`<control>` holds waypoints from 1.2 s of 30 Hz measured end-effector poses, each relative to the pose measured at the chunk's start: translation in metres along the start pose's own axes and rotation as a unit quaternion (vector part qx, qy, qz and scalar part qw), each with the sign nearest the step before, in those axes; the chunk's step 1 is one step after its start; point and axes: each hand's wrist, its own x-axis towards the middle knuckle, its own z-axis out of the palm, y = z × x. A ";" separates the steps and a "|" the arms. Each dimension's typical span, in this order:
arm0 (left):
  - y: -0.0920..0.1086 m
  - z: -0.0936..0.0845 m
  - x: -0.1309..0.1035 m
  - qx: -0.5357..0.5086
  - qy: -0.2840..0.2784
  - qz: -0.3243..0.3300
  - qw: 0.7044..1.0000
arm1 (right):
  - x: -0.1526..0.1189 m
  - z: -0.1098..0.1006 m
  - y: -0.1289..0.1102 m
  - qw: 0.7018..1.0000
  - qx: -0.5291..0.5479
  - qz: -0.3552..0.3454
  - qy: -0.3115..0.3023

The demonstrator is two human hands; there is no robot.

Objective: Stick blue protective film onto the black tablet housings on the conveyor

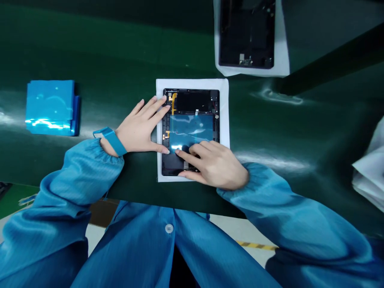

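An opened tablet (194, 102) lies on a white cloth (223, 120) in front of me, its inner parts facing up. A glossy blue film sheet (192, 128) covers the middle of it, and orange flex cables (174, 104) show along its left side. My left hand (142, 122) is open, fingers spread, with fingertips and thumb on the tablet's left edge. Over the lower right of the tablet is my right hand (214, 162). Its index finger stretches out onto the film's lower left edge, with the thumb apart and the other fingers bent. Nothing shows in its grasp.
A stack of blue film sheets (51, 106) sits on the green table (120, 60) at the left. Another opened tablet (249, 36) rests on white cloth at the back. A dark post (330, 60) stands at the right, near white sheets (372, 164).
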 end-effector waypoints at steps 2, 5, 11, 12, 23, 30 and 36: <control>0.000 0.000 0.000 0.001 0.002 -0.002 1.000 | -0.004 0.000 0.013 0.999 -0.013 0.030 0.007; -0.001 0.000 0.000 0.003 -0.001 -0.007 1.000 | -0.011 0.001 0.039 0.990 -0.055 0.128 0.013; -0.004 -0.004 0.001 0.002 -0.021 -0.020 1.000 | -0.012 0.006 0.066 0.976 -0.071 0.208 -0.006; -0.004 -0.005 0.001 0.004 -0.024 -0.023 0.999 | -0.012 0.007 0.065 0.975 -0.071 0.209 -0.007; 0.012 -0.024 0.003 0.068 -0.068 -0.058 0.994 | -0.061 0.004 0.043 0.997 0.013 0.080 0.016; 0.029 -0.051 0.066 0.128 0.006 -0.146 0.981 | -0.045 0.030 0.029 0.938 0.110 0.264 0.195; 0.010 -0.040 0.107 0.128 0.048 -0.166 0.977 | -0.027 0.041 0.013 0.933 0.062 0.326 0.137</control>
